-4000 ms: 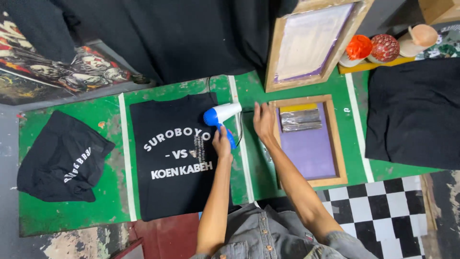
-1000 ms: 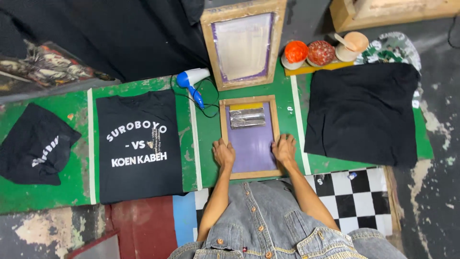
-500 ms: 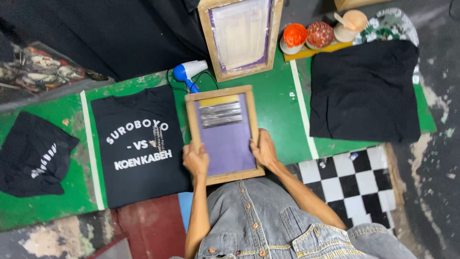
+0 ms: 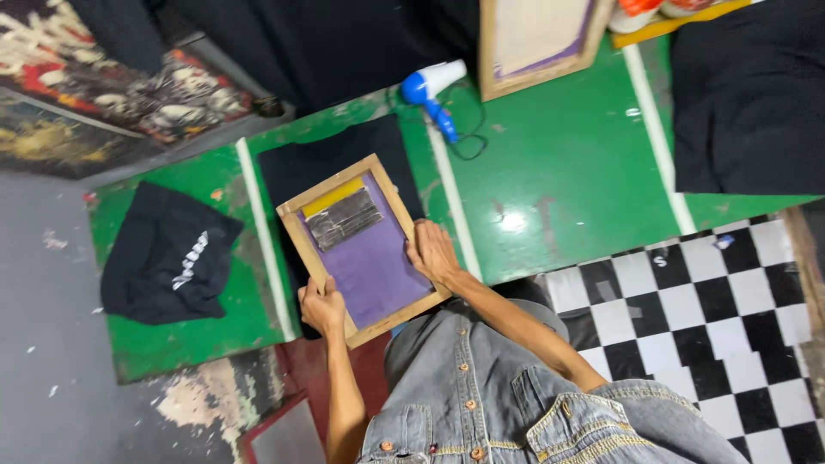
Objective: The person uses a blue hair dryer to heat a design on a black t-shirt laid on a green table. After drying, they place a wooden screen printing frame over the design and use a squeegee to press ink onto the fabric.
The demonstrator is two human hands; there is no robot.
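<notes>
I hold a small wooden-framed printing screen (image 4: 375, 266) with a purple mesh over the black shirt (image 4: 339, 150) on the green table (image 4: 559, 180). My left hand (image 4: 322, 308) grips the frame's near left corner. On the frame's right side rests my right hand (image 4: 432, 251), gripping the edge. A yellow strip and a grey squeegee (image 4: 345, 217) lie inside the screen near its far end. The screen covers most of the shirt's white print.
A blue and white hair dryer (image 4: 432, 89) with its cord lies on the table beyond the screen. A folded black shirt (image 4: 172, 255) lies at the left, black cloth (image 4: 748, 94) at the right, a larger framed screen (image 4: 537, 39) at the back. Checkered floor is at the right.
Both hands carried the small screen from the bare green table leftward, over the printed black shirt. The hair dryer lies where it was set down.
</notes>
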